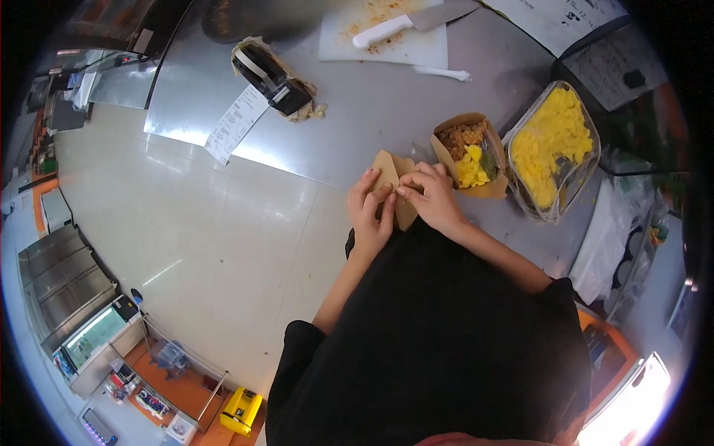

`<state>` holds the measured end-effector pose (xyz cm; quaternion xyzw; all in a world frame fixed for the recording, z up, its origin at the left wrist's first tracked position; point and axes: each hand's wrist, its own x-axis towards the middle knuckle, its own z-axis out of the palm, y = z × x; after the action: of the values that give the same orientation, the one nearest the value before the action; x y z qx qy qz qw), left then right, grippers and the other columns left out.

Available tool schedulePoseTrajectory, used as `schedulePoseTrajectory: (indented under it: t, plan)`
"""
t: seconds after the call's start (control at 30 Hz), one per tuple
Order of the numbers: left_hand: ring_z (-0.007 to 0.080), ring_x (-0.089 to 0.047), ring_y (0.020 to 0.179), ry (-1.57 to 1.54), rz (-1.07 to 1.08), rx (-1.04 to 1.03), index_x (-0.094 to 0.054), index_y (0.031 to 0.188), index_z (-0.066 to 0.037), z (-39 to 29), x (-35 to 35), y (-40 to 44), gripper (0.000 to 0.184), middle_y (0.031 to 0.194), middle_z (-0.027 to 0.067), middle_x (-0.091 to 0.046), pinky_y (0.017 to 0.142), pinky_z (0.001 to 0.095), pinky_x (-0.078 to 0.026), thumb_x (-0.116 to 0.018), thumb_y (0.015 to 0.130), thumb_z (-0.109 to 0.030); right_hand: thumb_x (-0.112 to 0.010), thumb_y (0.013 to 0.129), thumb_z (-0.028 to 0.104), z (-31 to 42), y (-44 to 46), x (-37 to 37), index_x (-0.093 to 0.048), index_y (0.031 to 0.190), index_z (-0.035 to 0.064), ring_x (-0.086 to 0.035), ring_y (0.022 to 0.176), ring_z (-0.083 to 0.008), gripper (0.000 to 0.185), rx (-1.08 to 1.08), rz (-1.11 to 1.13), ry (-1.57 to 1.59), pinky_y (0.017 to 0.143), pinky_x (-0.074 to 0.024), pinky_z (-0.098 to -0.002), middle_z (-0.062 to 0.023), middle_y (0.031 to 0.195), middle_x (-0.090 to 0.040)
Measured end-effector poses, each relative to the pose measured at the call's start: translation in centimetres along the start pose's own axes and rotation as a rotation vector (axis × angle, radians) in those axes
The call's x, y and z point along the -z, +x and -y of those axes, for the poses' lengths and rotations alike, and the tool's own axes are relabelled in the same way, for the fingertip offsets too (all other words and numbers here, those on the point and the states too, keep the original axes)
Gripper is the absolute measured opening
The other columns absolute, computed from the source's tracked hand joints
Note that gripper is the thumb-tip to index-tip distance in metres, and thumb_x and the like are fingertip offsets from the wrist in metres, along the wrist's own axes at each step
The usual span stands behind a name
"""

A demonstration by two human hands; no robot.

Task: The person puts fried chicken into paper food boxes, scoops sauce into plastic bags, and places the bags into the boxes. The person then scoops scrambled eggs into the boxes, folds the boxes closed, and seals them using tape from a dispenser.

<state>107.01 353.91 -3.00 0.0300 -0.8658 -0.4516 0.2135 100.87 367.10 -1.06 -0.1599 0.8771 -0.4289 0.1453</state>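
Observation:
At the table's front edge, both hands hold a brown paperboard food box [384,164] with its flaps up. My left hand [366,212] grips its left side, thumb and fingers bent against the board. My right hand [431,197] pinches a flap near the middle; its fingertips almost meet those of the left. The inside of this box is hidden. Just right of my right hand stands a second, open food box [497,186] with brown fried pieces [460,136], yellow food [471,167] and something dark green.
A clear plastic tub [550,212] of yellow food stands at the right. Behind are a cutting board [335,37] with a white-handled knife [383,32] and a thin white utensil [443,72]. A black device [286,97] with a printed slip [236,125] sits at the left edge.

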Motion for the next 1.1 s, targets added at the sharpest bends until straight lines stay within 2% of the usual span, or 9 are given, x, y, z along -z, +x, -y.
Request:
schedulePoseTrajectory:
  t: [0.07, 0.27, 0.47, 0.57, 0.67, 0.77, 0.97, 1.07, 1.1]
  plan:
    - [0.0307, -0.046, 0.113, -0.058, -0.017, 0.089, -0.058, 0.091, -0.002, -0.2, -0.2, -0.2, 0.016, 0.114, 0.0138, -0.052, 0.093, 0.0378, -0.037, -0.063, 0.076, -0.004, -0.064, 0.072, 0.016, 0.2, -0.1, -0.3, -0.064, 0.079, 0.0104, -0.044, 0.087, -0.0284, 0.009, -0.029, -0.047, 0.040, 0.079, -0.0348, -0.0386, -0.0053, 0.082, -0.055]
    - [0.0303, -0.047, 0.112, -0.075, 0.018, 0.177, -0.060, 0.090, -0.003, -1.3, 0.5, 0.4, 0.016, 0.112, 0.0132, -0.051, 0.092, 0.0367, -0.039, -0.064, 0.075, -0.003, -0.064, 0.071, 0.015, -0.1, -0.3, -0.8, -0.064, 0.078, 0.0108, -0.045, 0.085, -0.0275, 0.008, 0.016, -0.112, 0.047, 0.078, -0.0349, -0.0379, -0.0049, 0.082, -0.056]
    - [0.0291, -0.046, 0.113, -0.100, 0.043, 0.283, -0.060, 0.086, -0.003, -1.4, 1.1, 0.7, 0.015, 0.109, 0.0117, -0.051, 0.092, 0.0365, -0.040, -0.067, 0.072, -0.002, -0.065, 0.070, 0.016, 0.3, 0.1, -0.9, -0.065, 0.076, 0.0119, -0.045, 0.088, -0.0262, 0.008, 0.001, -0.083, -0.036, 0.078, -0.0352, -0.0361, -0.0028, 0.078, -0.057]
    - [0.0287, -0.045, 0.113, -0.105, 0.079, 0.394, -0.061, 0.084, -0.003, -2.0, 1.7, 1.3, 0.013, 0.109, 0.0111, -0.050, 0.091, 0.0363, -0.039, -0.068, 0.072, -0.003, -0.066, 0.068, 0.016, 0.3, 0.2, -1.0, -0.065, 0.074, 0.0118, -0.046, 0.087, -0.0254, 0.007, 0.066, -0.112, 0.064, 0.076, -0.0354, -0.0353, -0.0016, 0.078, -0.058]
    - [0.0282, -0.045, 0.113, -0.111, 0.090, 0.393, -0.061, 0.083, -0.003, -1.8, 2.0, 1.5, 0.012, 0.108, 0.0105, -0.050, 0.091, 0.0361, -0.039, -0.068, 0.073, -0.003, -0.068, 0.066, 0.014, 0.4, 0.1, -1.0, -0.064, 0.076, 0.0115, -0.047, 0.086, -0.0244, 0.011, 0.107, -0.126, 0.109, 0.075, -0.0354, -0.0350, -0.0024, 0.077, -0.058]
    - [0.0281, -0.045, 0.113, -0.148, 0.088, 0.410, -0.062, 0.083, -0.003, -2.0, 2.2, 1.8, 0.012, 0.107, 0.0104, -0.050, 0.091, 0.0359, -0.038, -0.068, 0.073, -0.003, -0.071, 0.066, 0.008, 0.7, 0.1, -1.4, -0.059, 0.074, 0.0091, -0.046, 0.076, -0.0177, 0.015, 0.083, -0.234, 0.093, 0.075, -0.0330, -0.0325, 0.0014, 0.075, -0.060]
    - [0.0281, -0.048, 0.111, -0.108, 0.060, 0.365, -0.062, 0.085, -0.004, -1.6, 2.1, 1.5, 0.014, 0.106, 0.0106, -0.050, 0.089, 0.0365, -0.040, -0.068, 0.072, -0.003, -0.068, 0.067, 0.001, 0.1, 0.5, -1.6, -0.038, 0.065, 0.0061, -0.044, 0.072, -0.0168, 0.031, 0.035, -0.134, 0.231, 0.068, -0.0365, -0.0302, -0.0030, 0.072, -0.060]
    - [0.0284, -0.048, 0.110, -0.129, 0.036, 0.372, -0.062, 0.085, -0.004, -1.8, 2.2, 1.7, 0.015, 0.105, 0.0109, -0.050, 0.089, 0.0365, -0.041, -0.069, 0.071, -0.003, -0.069, 0.065, 0.011, -0.6, 0.5, -2.0, -0.059, 0.072, 0.0104, -0.047, 0.071, -0.0208, 0.012, 0.004, -0.142, 0.313, 0.070, -0.0340, -0.0346, -0.0002, 0.062, -0.046]
    - [0.0283, -0.049, 0.108, -0.107, 0.039, 0.368, -0.062, 0.084, -0.004, -1.7, 2.2, 1.7, 0.016, 0.104, 0.0108, -0.050, 0.088, 0.0361, -0.041, -0.069, 0.070, -0.002, -0.069, 0.066, 0.012, -0.6, 0.5, -2.0, -0.059, 0.073, 0.0107, -0.046, 0.070, -0.0204, 0.012, 0.009, -0.138, 0.305, 0.070, -0.0337, -0.0343, 0.0000, 0.061, -0.045]
